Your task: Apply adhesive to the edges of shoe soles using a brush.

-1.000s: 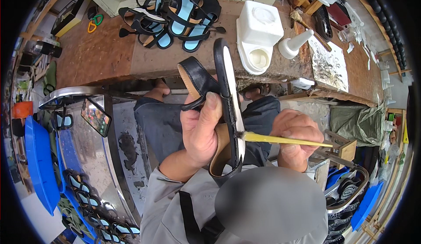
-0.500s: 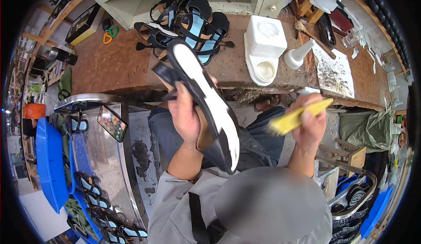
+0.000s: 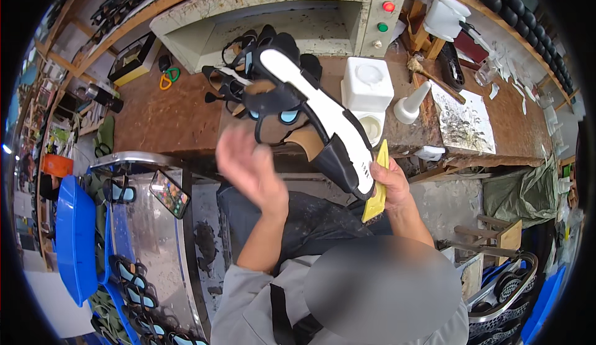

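A black sandal with a white underside is held tilted above my lap, its broad end down to the right. My right hand is closed around a yellow brush and has the sandal's lower end pinched against it. Off the sandal, to its left, my left hand is open, holding nothing and slightly blurred. The sandal's strap parts and heel opening hang on its left side. Behind it, partly hidden, several black sandals with light blue insoles are heaped on the brown workbench.
A white pot and white cone-shaped nozzle stand right of the sandals. Behind is a box-like machine with red and green buttons. A stained paper, scissors, phone and blue bin lie around.
My left hand has let go of the sandal and drawn away to its left. My right hand has come inward with the brush and now holds the sandal's lower end.
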{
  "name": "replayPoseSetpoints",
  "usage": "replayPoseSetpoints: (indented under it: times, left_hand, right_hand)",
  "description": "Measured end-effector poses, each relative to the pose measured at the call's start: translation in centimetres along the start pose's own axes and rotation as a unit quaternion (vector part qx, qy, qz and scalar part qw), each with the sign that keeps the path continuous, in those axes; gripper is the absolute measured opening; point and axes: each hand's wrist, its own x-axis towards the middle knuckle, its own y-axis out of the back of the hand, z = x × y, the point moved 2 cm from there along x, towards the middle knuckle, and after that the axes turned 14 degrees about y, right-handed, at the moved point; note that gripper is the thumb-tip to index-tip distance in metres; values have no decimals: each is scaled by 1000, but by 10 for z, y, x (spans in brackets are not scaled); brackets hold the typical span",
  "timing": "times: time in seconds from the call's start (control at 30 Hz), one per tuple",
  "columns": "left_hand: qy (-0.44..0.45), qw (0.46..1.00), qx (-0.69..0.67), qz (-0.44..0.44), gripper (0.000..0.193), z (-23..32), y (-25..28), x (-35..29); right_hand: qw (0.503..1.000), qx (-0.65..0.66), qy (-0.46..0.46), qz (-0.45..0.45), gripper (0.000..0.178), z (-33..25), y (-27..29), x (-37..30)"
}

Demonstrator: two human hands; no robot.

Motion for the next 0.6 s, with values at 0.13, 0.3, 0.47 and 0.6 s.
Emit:
replayPoseSetpoints:
  times: [0.13, 0.3, 0.47, 0.6]
  left_hand:
    - [-182, 965, 41, -185, 41, 35, 17, -17]
    - [-93, 864, 124, -479, 33, 28, 2, 3]
    - [66, 814, 42, -576, 18, 21, -3, 16]
    - [40, 843, 128, -521, 15, 8, 21, 22]
  right_hand:
    - [999, -10, -31, -9, 12, -3, 5, -3]
    - [997, 4, -63, -40, 13, -1, 1, -4]
    - [987, -80, -119, -76, 20, -4, 4, -2]
    - [985, -169, -24, -5, 30, -31, 46, 14]
